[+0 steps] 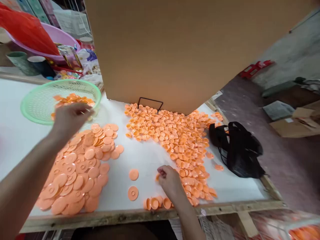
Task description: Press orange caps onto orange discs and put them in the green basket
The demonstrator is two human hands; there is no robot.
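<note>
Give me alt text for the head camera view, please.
A person's left hand is at a round light-green plastic basket holding orange pieces; the right hand is beside a heap of small orange plastic cups. Flat orange plastic discs lie piled at left.

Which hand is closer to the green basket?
Left. The left hand is at the near side of the green basket; the right hand is farther right, by the orange cups.
</note>
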